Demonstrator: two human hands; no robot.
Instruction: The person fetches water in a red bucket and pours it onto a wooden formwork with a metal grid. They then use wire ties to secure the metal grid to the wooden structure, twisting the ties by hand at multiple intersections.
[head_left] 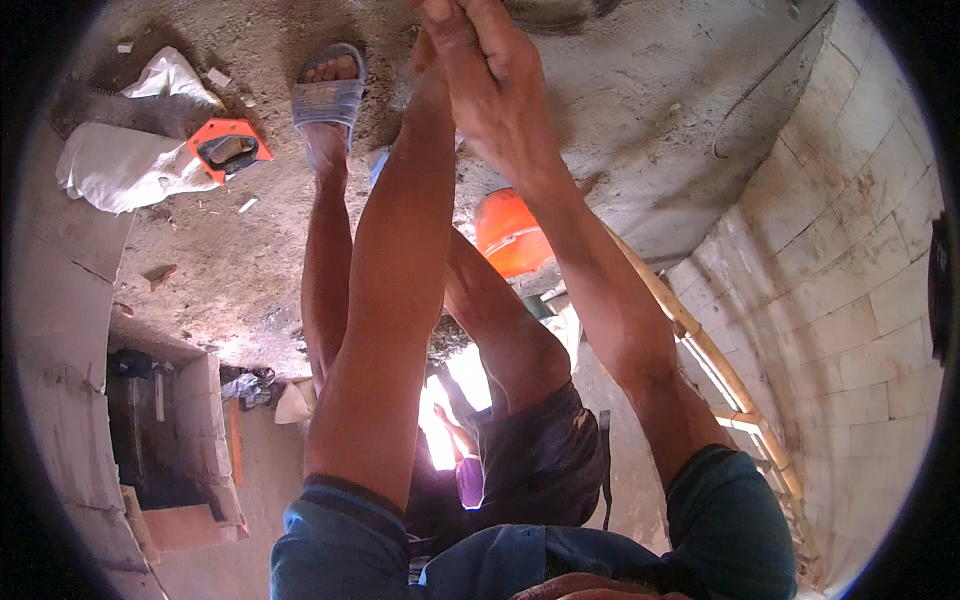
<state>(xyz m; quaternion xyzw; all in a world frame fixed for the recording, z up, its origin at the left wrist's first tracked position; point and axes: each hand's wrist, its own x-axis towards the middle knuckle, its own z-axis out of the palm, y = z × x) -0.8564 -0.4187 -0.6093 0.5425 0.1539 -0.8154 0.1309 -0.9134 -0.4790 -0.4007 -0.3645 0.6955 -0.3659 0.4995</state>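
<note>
Both my arms reach up to the top edge of the view, where my hands meet. My right hand point(495, 75) has its fingers bent and closed, with the fingertips cut off by the edge. Whatever it grips, if anything, lies out of sight. Behind and beside it, my left hand point(424, 50) shows only in a small part; its fingers are hidden. Below them on the ground are my foot in a grey sandal point(328, 98) and a rounded orange plastic container or helmet point(510, 238), partly covered by my right forearm.
At the left, an orange-handled handsaw point(205, 150) lies by a white sack point(125, 165). A bamboo ladder point(690, 325) leans along the right, beside a curved-looking block wall point(840, 270). Lower left stands a block-built recess point(205, 420). Behind me, a person in purple point(469, 480) shows.
</note>
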